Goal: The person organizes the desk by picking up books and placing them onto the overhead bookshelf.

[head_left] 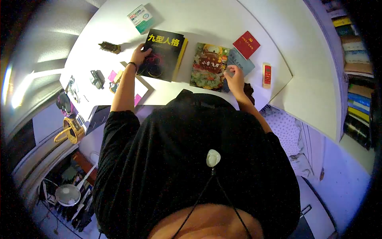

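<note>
My left hand (pixel 140 55) grips the left edge of a black book (pixel 165 49) with yellow lettering, its thumb lying on the cover. A yellow edge shows along that book's right side. To the right lies a book with a colourful painted cover (pixel 207 68). My right hand (pixel 234 79) is beside that cover's right edge, over a grey-blue book (pixel 243 61). Its fingers are curled and pressed together; whether they hold anything is hidden. A small red booklet (pixel 246 45) overlaps the top of the grey-blue book.
On the white table (pixel 199 20) are a green-and-white box (pixel 141 19), a dark spiky object (pixel 109 47), a dark small device (pixel 96 79), a sheet with pink tabs (pixel 135 88) and a red-and-cream object (pixel 266 75). Bookshelves (pixel 358 87) stand at the far right.
</note>
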